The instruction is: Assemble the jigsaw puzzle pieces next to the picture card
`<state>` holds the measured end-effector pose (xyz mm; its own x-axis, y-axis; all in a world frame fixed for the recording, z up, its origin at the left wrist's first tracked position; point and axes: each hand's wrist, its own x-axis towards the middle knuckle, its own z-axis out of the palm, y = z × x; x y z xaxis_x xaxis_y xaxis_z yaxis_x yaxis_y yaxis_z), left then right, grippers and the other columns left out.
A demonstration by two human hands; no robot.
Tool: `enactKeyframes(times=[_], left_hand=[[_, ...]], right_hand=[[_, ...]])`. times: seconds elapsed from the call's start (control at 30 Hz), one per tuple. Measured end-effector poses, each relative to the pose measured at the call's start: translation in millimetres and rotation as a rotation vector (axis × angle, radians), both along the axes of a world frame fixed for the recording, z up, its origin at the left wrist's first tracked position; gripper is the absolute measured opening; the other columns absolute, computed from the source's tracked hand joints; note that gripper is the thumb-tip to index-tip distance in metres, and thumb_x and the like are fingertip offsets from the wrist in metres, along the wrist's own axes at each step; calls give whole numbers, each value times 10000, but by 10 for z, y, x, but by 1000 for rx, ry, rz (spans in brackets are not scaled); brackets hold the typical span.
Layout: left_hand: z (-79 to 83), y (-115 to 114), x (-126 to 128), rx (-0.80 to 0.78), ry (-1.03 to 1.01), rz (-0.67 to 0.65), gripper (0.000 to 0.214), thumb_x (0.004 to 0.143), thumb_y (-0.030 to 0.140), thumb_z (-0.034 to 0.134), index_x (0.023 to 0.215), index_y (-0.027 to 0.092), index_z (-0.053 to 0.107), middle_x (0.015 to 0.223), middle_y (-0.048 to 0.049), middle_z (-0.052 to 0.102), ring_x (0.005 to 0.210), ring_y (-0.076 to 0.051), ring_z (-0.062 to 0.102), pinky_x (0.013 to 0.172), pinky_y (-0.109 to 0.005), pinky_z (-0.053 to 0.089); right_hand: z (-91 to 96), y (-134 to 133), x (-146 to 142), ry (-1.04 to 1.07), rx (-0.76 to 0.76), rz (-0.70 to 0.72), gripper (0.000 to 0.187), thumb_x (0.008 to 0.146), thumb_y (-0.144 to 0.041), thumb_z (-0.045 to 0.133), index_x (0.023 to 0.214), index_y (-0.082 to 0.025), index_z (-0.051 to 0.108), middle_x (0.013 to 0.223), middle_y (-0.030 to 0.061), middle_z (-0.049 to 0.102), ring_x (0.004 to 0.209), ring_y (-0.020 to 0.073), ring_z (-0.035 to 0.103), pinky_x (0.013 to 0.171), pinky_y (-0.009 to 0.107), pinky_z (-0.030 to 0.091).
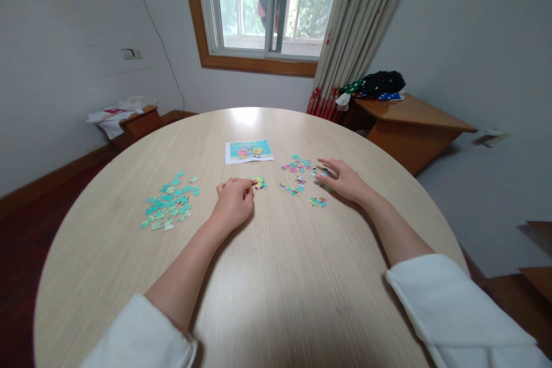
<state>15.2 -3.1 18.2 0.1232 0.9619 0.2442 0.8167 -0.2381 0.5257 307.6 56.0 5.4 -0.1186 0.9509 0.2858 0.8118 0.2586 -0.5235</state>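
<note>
On the round wooden table (276, 276), my left hand (234, 202) rests with fingers curled, its fingertips pinched on a small yellow cluster of joined puzzle pieces (259, 183). My right hand (342, 179) lies with fingers stretched over the scattered pink and multicoloured puzzle pieces (297, 175), touching the ones at their right edge. A printed reference picture (249, 150) lies flat just beyond both hands. A separate pile of turquoise puzzle pieces (170, 207) sits to the left of my left hand.
A wooden desk (409, 121) with dark bundled cloth stands at the right by a curtain (357, 29). A low cabinet (138, 121) with papers is at the left wall. A window is behind the table.
</note>
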Motion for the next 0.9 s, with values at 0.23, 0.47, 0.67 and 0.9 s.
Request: enactKeyframes(times=[0.23, 0.47, 0.67, 0.9], left_hand=[[-6, -3, 5, -4, -16, 7, 229, 804, 118, 436, 655, 200, 589, 1090, -57, 717, 1031, -257, 602, 933, -475, 379], [3, -5, 3, 0, -6, -1, 228, 807, 119, 434, 654, 196, 585, 1086, -62, 718, 1033, -255, 602, 931, -468, 381], [-16, 1, -2, 8, -8, -4, 226, 804, 121, 435, 662, 196, 594, 1080, -63, 719, 1030, -253, 606, 926, -459, 391], [-18, 6, -3, 7, -4, -7, 227, 809, 124, 433, 690, 194, 614, 1089, -65, 717, 1040, -257, 603, 939, -468, 390]], right_hand=[[33, -62, -333, -23, 111, 190, 143, 766, -297, 676, 894, -287, 738, 1198, 73, 618, 1166, 252, 547, 1023, 503, 340], [-9, -47, -340, -59, 63, 154, 151, 773, -312, 672, 897, -272, 747, 1140, 78, 650, 1095, 242, 587, 985, 458, 381], [1, -44, -339, -19, 53, 153, 122, 810, -263, 631, 855, -238, 741, 1072, 73, 679, 1049, 220, 608, 962, 417, 396], [-32, -23, -299, -37, 97, 134, 123, 817, -284, 631, 853, -234, 738, 1029, 70, 697, 1001, 216, 625, 922, 392, 424]])
